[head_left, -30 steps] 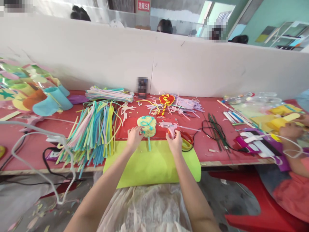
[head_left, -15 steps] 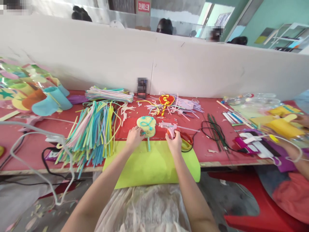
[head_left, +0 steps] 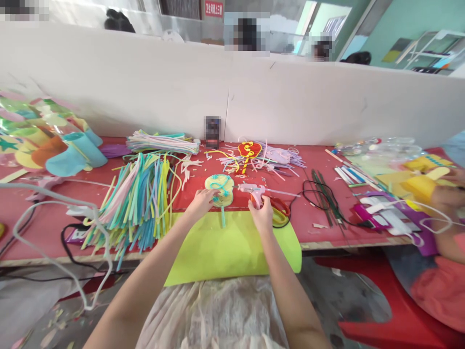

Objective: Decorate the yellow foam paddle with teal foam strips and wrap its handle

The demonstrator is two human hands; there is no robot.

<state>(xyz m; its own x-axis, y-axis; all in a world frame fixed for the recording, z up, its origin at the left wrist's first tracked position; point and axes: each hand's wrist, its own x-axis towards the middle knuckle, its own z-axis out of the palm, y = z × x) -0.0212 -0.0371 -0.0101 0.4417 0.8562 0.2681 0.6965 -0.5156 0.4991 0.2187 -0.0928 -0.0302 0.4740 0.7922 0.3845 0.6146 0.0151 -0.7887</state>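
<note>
A yellow rounded, lobed craft piece (head_left: 224, 183) with teal pipe cleaner curls on its face lies in front of me, its teal stem (head_left: 223, 217) pointing toward me. My left hand (head_left: 199, 204) is at its left side, fingertips pinched on the teal pipe cleaner (head_left: 215, 199) there. My right hand (head_left: 262, 212) is wrapped round a pink hot glue gun (head_left: 256, 189). The gun's nozzle points left and meets or nearly meets the right edge of the yellow piece. A glue stick sticks out of its back. Beneath my wrists lies a lime-green sheet (head_left: 232, 252).
Bundled pipe cleaners (head_left: 140, 198) stand left. Behind are a red-and-yellow heart-shaped piece (head_left: 250, 150) and lilac pipe cleaners (head_left: 283, 157). Scissors (head_left: 281, 213) and a black cable (head_left: 308, 194) lie right of my right hand. A co-worker's hand (head_left: 448, 201) is at far right.
My left fingers have lifted and shifted slightly on the yellow piece. My right hand and the glue gun keep their place. At far right, the co-worker's hand has moved.
</note>
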